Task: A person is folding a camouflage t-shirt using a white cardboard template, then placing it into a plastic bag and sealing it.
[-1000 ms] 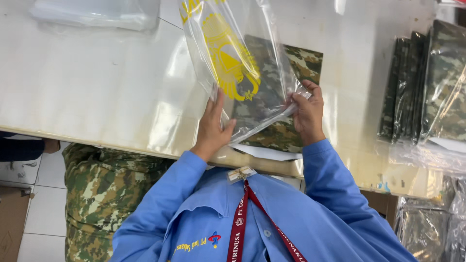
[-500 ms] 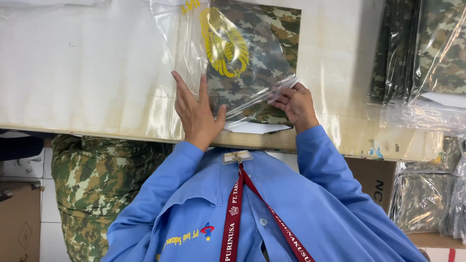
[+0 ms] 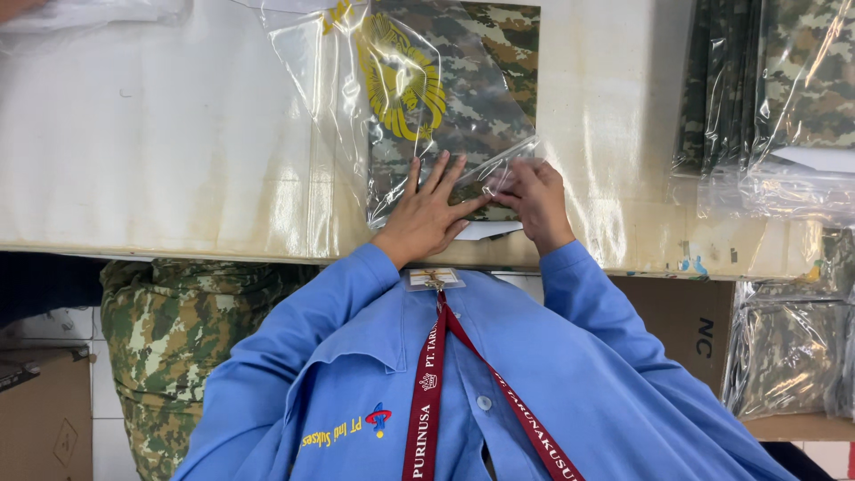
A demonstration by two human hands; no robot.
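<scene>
L hand (image 3: 426,212) lies flat, fingers spread, pressing the clear poly bag (image 3: 392,116) w/ folded camo garment (image 3: 463,98) onto the table (image 3: 160,151). R hand (image 3: 533,198) pinches the bag's open flap (image 3: 499,165) at near edge. Bag's long axis runs away from the person; both hands sit at its near end.

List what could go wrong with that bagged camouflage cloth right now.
1. The clear plastic bag is loose and wrinkled; where the right hand pinches its edge it might crease or tear.
2. The folded camouflage cloth is pinned only by the flat left hand; it could skew inside the bag.
3. The work sits near the table edge, so it might slide off.
</scene>
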